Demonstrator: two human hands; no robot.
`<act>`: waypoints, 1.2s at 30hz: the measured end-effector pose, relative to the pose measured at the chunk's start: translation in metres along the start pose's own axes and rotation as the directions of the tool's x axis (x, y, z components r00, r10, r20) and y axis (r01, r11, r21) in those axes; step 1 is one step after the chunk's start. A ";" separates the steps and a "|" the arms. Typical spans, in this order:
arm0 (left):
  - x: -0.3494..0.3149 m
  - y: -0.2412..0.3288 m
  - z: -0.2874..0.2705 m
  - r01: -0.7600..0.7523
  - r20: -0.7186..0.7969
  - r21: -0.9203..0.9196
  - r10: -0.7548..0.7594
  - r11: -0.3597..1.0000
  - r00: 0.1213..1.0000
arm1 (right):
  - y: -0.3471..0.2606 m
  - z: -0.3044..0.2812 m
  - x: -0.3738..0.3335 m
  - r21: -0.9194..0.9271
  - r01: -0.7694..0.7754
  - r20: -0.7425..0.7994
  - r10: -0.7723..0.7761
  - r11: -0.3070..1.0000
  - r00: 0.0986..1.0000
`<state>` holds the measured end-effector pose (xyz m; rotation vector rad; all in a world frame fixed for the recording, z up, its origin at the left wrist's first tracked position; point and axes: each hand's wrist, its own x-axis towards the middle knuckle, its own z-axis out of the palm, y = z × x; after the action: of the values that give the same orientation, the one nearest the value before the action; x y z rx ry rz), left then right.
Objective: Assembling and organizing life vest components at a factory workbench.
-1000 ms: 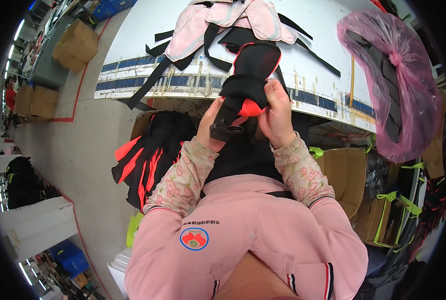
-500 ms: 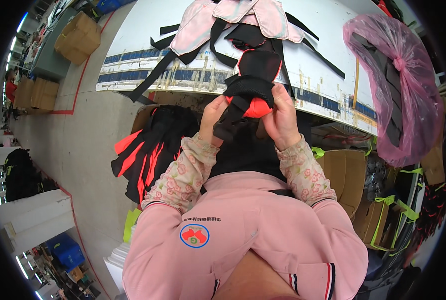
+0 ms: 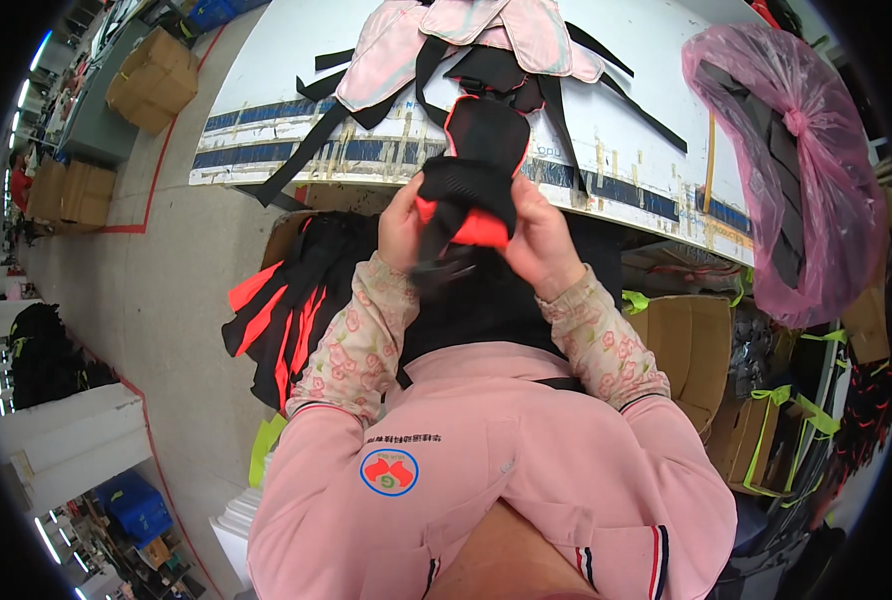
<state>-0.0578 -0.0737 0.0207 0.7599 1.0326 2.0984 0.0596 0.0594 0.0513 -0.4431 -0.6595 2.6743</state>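
Both my hands hold one black fabric piece with red edging (image 3: 471, 185) in front of my chest, just below the edge of the white worktable (image 3: 656, 130). My left hand (image 3: 402, 222) grips its left side and my right hand (image 3: 540, 242) grips its right side. The piece folds over between the hands, and its upper end rests on the table edge. Behind it on the table lies a pink padded garment (image 3: 466, 35) with black straps (image 3: 306, 150) spreading out from it.
A pile of black and red fabric pieces (image 3: 286, 305) sits in a cardboard box at my left. A pink plastic bag (image 3: 796, 170) of dark material hangs at the right. Cardboard boxes (image 3: 691, 350) with green straps stand at my right. More boxes (image 3: 151, 80) stand on the floor at the far left.
Both hands have lifted the black and red piece toward the table edge and folded it further. The view has shifted slightly.
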 end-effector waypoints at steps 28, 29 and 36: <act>0.056 -0.008 0.005 -0.014 -0.211 0.328 0.087 0.945 0.974 | -0.007 -0.014 0.004 -0.618 -0.097 -0.043 0.089 0.780 0.995; 0.056 -0.017 -0.004 -0.008 -0.175 0.431 0.092 0.902 0.980 | -0.002 -0.011 0.002 -0.478 -0.214 -0.049 0.217 0.852 0.975; 0.041 -0.025 -0.009 0.171 0.012 0.361 -0.188 0.917 0.982 | -0.002 -0.034 0.004 -0.100 -0.445 0.009 0.448 0.890 0.894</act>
<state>-0.0818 -0.0353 0.0037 0.8479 1.4272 1.7487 0.0692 0.0760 0.0234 -0.6488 -0.7771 3.0959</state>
